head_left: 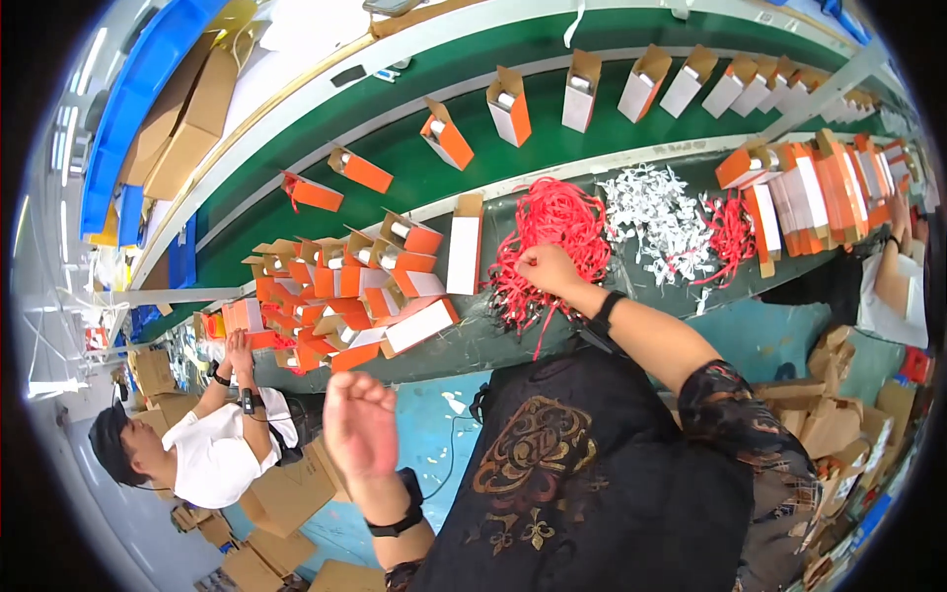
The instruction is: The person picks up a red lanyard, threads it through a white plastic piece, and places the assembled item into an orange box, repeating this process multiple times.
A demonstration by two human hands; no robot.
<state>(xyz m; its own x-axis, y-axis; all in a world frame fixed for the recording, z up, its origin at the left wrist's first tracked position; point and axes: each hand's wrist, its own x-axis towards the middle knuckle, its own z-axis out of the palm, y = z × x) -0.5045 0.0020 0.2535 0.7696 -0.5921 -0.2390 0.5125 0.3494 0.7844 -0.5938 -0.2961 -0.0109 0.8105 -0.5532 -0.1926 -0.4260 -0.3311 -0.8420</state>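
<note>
My right hand [549, 269] reaches over a heap of red straps [562, 217] on the bench. Its fingers are pinched together at the heap's near left part, and whatever they hold is hidden. My left hand [362, 424] is raised in front of the bench edge, palm showing and fingers loosely bent, with nothing in it. Beyond it stands a cluster of orange and white boxes [345, 281], many with flaps up and white items inside. One white-sided box [465, 244] stands apart, left of the straps.
A pile of white straps [656, 222] and a smaller red bunch [730, 232] lie to the right, beside packed boxes [804, 197]. Open boxes line a green conveyor [395, 128]. A co-worker [212, 444] is at the left, another person's arm [893, 266] at the right. Cartons [291, 488] stand on the floor.
</note>
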